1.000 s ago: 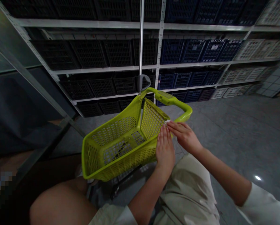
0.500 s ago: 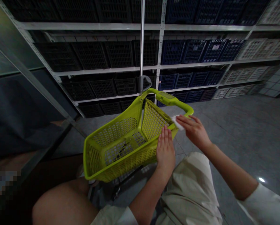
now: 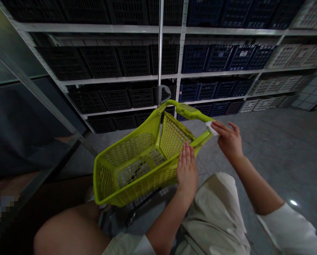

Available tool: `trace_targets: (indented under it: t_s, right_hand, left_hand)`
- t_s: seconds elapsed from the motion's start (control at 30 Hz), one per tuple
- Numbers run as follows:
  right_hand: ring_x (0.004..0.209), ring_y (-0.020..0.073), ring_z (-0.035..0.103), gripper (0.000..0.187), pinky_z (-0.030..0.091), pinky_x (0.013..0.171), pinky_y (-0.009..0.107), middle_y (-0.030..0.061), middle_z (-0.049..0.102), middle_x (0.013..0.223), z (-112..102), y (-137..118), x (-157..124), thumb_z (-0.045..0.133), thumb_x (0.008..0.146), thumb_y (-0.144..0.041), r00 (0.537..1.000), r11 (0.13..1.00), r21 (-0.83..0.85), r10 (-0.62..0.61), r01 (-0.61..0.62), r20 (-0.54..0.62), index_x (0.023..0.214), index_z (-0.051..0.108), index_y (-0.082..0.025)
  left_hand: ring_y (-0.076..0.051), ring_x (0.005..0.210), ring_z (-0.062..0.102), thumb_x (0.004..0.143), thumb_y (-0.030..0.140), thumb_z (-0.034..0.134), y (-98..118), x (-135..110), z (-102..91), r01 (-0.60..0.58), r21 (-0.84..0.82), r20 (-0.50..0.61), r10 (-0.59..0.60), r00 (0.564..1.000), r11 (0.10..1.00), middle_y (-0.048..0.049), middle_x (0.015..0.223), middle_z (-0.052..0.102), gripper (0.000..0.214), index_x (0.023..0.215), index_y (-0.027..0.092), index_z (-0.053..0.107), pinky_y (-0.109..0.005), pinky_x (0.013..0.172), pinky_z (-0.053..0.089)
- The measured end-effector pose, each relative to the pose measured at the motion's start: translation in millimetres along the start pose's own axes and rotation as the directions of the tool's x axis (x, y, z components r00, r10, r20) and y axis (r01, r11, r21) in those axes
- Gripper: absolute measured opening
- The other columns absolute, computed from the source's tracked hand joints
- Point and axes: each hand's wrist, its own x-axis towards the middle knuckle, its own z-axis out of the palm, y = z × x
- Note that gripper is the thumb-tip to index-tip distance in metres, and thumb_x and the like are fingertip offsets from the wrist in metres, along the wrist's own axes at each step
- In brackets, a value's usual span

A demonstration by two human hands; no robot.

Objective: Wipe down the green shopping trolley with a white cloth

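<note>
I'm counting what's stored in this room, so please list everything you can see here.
shopping basket: one, lime green, in front of the person's lap
wipe: one, white, at the basket's handle
shelving: one unit, white metal, across the back
black crates: many, on the left of the shelves
blue crates: many, dark, mid-shelves
pale crates: many, whitish, on the right of the shelves
pole: one, silver, upright before the shelves
floor: grey, below the shelves
shorts: one pair, beige, on the person
left hand: flat on the basket's rim
right hand: pinching the wipe
</note>
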Motion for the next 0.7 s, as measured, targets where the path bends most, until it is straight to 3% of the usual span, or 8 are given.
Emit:
trace_targets:
  t_s: [0.07, 0.17, 0.23, 0.4, 0.47, 0.6, 0.7]
  right_hand:
    - [0.125, 0.0237, 0.063, 0.059, 0.041, 0.109, 0.046, 0.0083, 0.069, 0.131, 2, -12, -4, 0.043, 0.081, 0.003, 1.000, 1.000, 0.022, -0.014, 0.014, 0.007, 0.130, 0.063, -0.022]
    - [0.129, 0.0191, 0.059, 0.061, 0.040, 0.109, 0.040, 0.0066, 0.066, 0.135, 2, -32, -12, 0.041, 0.083, 0.004, 0.976, 0.975, 0.124, -0.195, 0.182, 0.097, 0.136, 0.059, -0.023]
    - [0.128, 0.0178, 0.060, 0.060, 0.038, 0.111, 0.039, 0.0056, 0.065, 0.137, 0, -26, -12, 0.041, 0.085, 0.003, 0.955, 0.958, 0.152, -0.263, 0.242, 0.140, 0.136, 0.058, -0.024]
    - [0.122, 0.0223, 0.065, 0.057, 0.039, 0.109, 0.045, 0.0065, 0.069, 0.130, -3, 19, 1, 0.043, 0.081, 0.004, 0.999, 0.999, -0.001, -0.043, 0.043, 0.030, 0.126, 0.065, -0.023]
    - [0.123, 0.0230, 0.064, 0.057, 0.039, 0.108, 0.045, 0.0077, 0.069, 0.130, -2, 8, -2, 0.043, 0.081, 0.004, 1.000, 0.999, -0.025, -0.021, 0.021, -0.004, 0.126, 0.065, -0.022]
    - [0.129, 0.0186, 0.059, 0.056, 0.038, 0.111, 0.039, 0.0072, 0.066, 0.135, -1, -42, -17, 0.041, 0.085, 0.004, 0.965, 0.968, 0.089, -0.242, 0.233, 0.105, 0.131, 0.061, -0.020]
    - [0.127, 0.0176, 0.061, 0.055, 0.036, 0.113, 0.039, 0.0063, 0.066, 0.135, -3, -34, -15, 0.041, 0.087, 0.003, 0.946, 0.952, 0.126, -0.296, 0.280, 0.133, 0.132, 0.060, -0.022]
  left_hand:
    - [-0.026, 0.151, 0.026, 0.092, 0.014, 0.047, 1, 0, 0.7, 0.014, -0.005, -0.008, -0.014, 1.000, 1.000, -0.0161, 0.164, 0.026, 0.064, 0.154, 0.004, 0.032, -0.040, 0.121, 0.035]
    - [-0.027, 0.151, 0.026, 0.092, 0.015, 0.049, 1, -1, 0.7, 0.006, 0.005, -0.004, -0.006, 1.000, 1.000, -0.0175, 0.164, 0.025, 0.066, 0.153, 0.002, 0.030, -0.039, 0.122, 0.034]
    - [-0.028, 0.151, 0.026, 0.092, 0.016, 0.049, 0, -1, -0.1, -0.012, 0.012, 0.007, 0.012, 1.000, 1.000, -0.0187, 0.164, 0.023, 0.067, 0.154, 0.000, 0.028, -0.040, 0.122, 0.034]
    - [-0.028, 0.152, 0.025, 0.092, 0.016, 0.050, 0, 0, -1.6, -0.018, 0.017, 0.013, 0.018, 1.000, 1.000, -0.0190, 0.164, 0.021, 0.068, 0.154, 0.000, 0.028, -0.040, 0.121, 0.035]
    - [-0.027, 0.152, 0.025, 0.091, 0.016, 0.050, 1, 0, -1.3, -0.008, 0.013, 0.000, 0.008, 1.000, 1.000, -0.0188, 0.164, 0.022, 0.067, 0.153, 0.000, 0.029, -0.039, 0.121, 0.035]
    - [-0.026, 0.152, 0.026, 0.091, 0.015, 0.049, 1, 0, -0.5, 0.002, 0.023, -0.008, -0.002, 1.000, 1.000, -0.0179, 0.164, 0.024, 0.066, 0.153, 0.000, 0.030, -0.039, 0.122, 0.034]
    - [-0.026, 0.152, 0.026, 0.092, 0.016, 0.048, 0, 0, -1.2, -0.005, 0.014, 0.003, 0.005, 1.000, 1.000, -0.0169, 0.164, 0.026, 0.065, 0.153, 0.002, 0.031, -0.039, 0.121, 0.035]
